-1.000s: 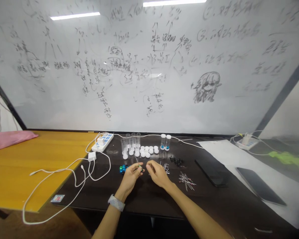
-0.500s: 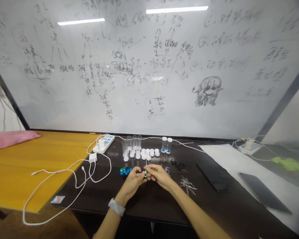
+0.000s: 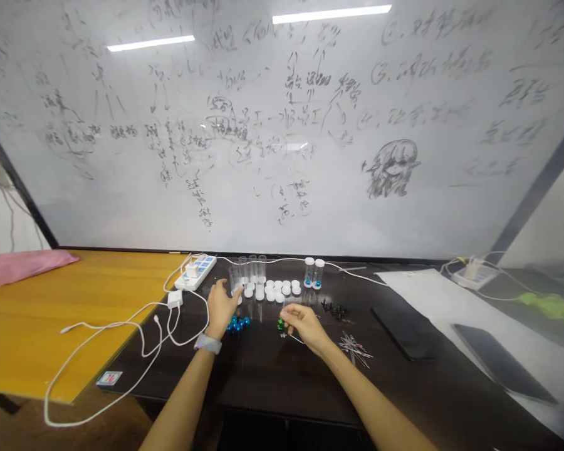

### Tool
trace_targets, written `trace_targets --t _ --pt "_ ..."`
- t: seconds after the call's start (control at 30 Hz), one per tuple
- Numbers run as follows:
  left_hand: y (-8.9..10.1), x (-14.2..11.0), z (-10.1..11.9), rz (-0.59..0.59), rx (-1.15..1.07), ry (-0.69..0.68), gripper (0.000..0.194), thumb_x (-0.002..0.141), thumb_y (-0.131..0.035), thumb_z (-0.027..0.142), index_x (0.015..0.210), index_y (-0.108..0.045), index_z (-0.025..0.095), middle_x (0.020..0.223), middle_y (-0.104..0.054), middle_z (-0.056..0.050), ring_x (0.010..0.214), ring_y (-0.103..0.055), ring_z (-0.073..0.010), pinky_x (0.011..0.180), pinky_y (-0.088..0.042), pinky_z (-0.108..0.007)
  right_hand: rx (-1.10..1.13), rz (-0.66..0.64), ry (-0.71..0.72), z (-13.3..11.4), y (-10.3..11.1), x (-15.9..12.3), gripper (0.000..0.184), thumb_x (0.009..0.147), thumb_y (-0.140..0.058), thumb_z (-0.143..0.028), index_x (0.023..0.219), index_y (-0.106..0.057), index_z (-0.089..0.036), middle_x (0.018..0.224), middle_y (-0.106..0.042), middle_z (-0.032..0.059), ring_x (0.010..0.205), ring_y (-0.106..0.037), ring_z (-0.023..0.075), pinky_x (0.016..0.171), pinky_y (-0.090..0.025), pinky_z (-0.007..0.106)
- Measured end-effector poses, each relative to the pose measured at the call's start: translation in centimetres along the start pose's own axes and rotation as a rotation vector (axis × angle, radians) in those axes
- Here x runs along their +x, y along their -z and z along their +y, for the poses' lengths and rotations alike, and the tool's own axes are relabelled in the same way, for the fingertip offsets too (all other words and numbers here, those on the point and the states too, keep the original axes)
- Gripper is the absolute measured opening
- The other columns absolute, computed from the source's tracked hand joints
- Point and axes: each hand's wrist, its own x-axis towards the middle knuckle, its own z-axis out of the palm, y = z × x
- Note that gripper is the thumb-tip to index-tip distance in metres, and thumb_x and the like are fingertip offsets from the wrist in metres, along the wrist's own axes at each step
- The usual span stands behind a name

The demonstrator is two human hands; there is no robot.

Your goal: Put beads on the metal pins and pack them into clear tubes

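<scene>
Head view: vials behind blue beads

A large whiteboard covered in handwriting fills the far side, with ceiling lights reflected in it. A yellow wooden table adjoins a dark table, above what is perhaps a brown floor.

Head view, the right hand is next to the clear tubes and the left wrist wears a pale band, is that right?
No, the left hand is next to the clear tubes, not the right hand, as the head view shows. The left wrist does wear the pale band.
</scene>
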Motion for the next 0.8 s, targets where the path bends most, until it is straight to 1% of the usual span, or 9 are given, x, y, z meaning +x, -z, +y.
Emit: trace_targets --t 0.17,0.27,0.4,0.47,0.53,0.6,0.67,0.73,0.8 --pt "-1.2 1.1 -0.3 -0.084 0.086 -0.021 0.042 0.082 -0.064 0.047 0.105 -0.066 0.011 0.087 -0.067 -0.014 0.086 -0.066 -0.0319 0.074 -0.045 -0.037 -0.048 0.03 0.019 -0.6 -0.2 -0.3 0.036 0.07 -0.082 -0.047 0.078 -0.066 -0.016 0.06 -0.061 -0.0012 0.054 -0.057 0.0124 0.046 -0.049 0.022" --pt "-1.2 0.8 0.3 -0.072 0.066 -0.053 0.032 0.083 -0.062 0.041 0.096 -0.068 0.013 0.088 -0.068 -0.014 0.087 -0.066 -0.0312 0.076 -0.046 -0.037 -0.063 0.045 0.031 -0.9 -0.1 -0.2 0.037 0.07 -0.081 -0.048 0.079 -0.063 -0.017 0.06 -0.061 -0.0021 0.052 -0.056 0.0119 0.047 -0.05 0.023" --pt "0.9 -0.3 2.3 0.06 -0.034 -0.115 0.027 0.079 -0.067 0.039 0.096 -0.066 0.018 0.097 -0.071 -0.013 0.095 -0.065 -0.0314 0.085 -0.046 -0.038 -0.031 0.085 0.09 -1.0 0.2 0.1 0.038 0.071 -0.081 -0.048 0.083 -0.061 -0.018 0.066 -0.06 -0.0025 0.055 -0.058 0.0123 0.051 -0.052 0.025" --pt "2.4 -1.7 3.8 0.058 -0.109 -0.119 0.027 0.078 -0.068 0.038 0.1 -0.065 0.022 0.099 -0.072 -0.009 0.094 -0.067 -0.0297 0.085 -0.046 -0.036 0.014 0.116 0.127 -1.1 0.4 0.1 0.041 0.07 -0.082 -0.046 0.093 -0.059 -0.02 0.068 -0.06 -0.0036 0.056 -0.058 0.0124 0.053 -0.053 0.025" --pt "3.6 -3.4 5.1 -0.023 -0.183 -0.125 0.024 0.078 -0.069 0.038 0.098 -0.065 0.025 0.09 -0.073 -0.006 0.086 -0.068 -0.028 0.08 -0.046 -0.035 0.052 0.142 0.162 -1.4 0.6 0.1 0.053 0.071 -0.083 -0.043 0.112 -0.054 -0.024 0.072 -0.061 -0.0045 0.058 -0.059 0.0128 0.055 -0.054 0.026" --pt "4.1 -5.2 5.9 -0.129 -0.283 -0.159 0.019 0.077 -0.07 0.037 0.093 -0.067 0.026 0.089 -0.074 -0.006 0.085 -0.068 -0.0268 0.08 -0.045 -0.033 0.056 0.15 0.185 -1.7 0.9 -0.1 0.063 0.075 -0.081 -0.042 0.126 -0.047 -0.027 0.078 -0.064 -0.0032 0.061 -0.061 0.0138 0.058 -0.055 0.027" --pt "3.9 -6.9 6.2 -0.186 -0.413 -0.134 0.016 0.074 -0.074 0.036 0.087 -0.07 0.027 0.082 -0.073 -0.005 0.076 -0.066 -0.025 0.073 -0.046 -0.032 0.038 0.156 0.204 -2.0 1.1 -0.1 0.057 0.079 -0.076 -0.045 0.126 -0.05 -0.026 0.083 -0.065 -0.0002 0.064 -0.062 0.0148 0.061 -0.056 0.029" --pt "3.1 -8.1 6.0 -0.287 -0.536 -0.13 0.017 0.071 -0.077 0.034 0.086 -0.073 0.027 0.077 -0.072 -0.003 0.069 -0.064 -0.0226 0.068 -0.045 -0.03 0.028 0.171 0.226 -2.0 1.2 -0.1 0.047 0.083 -0.072 -0.048 0.119 -0.056 -0.022 0.084 -0.066 0.0024 0.065 -0.062 0.0154 0.062 -0.056 0.03" --pt "2.2 -8.9 5.7 -0.344 -0.604 -0.102 0.019 0.069 -0.079 0.033 0.086 -0.074 0.027 0.073 -0.071 -0.002 0.059 -0.06 -0.02 0.059 -0.044 -0.028 0.029 0.182 0.244 -1.9 1.2 -0.1 0.043 0.084 -0.07 -0.049 0.114 -0.058 -0.021 0.084 -0.066 0.0032 0.065 -0.062 0.0154 0.063 -0.056 0.03"
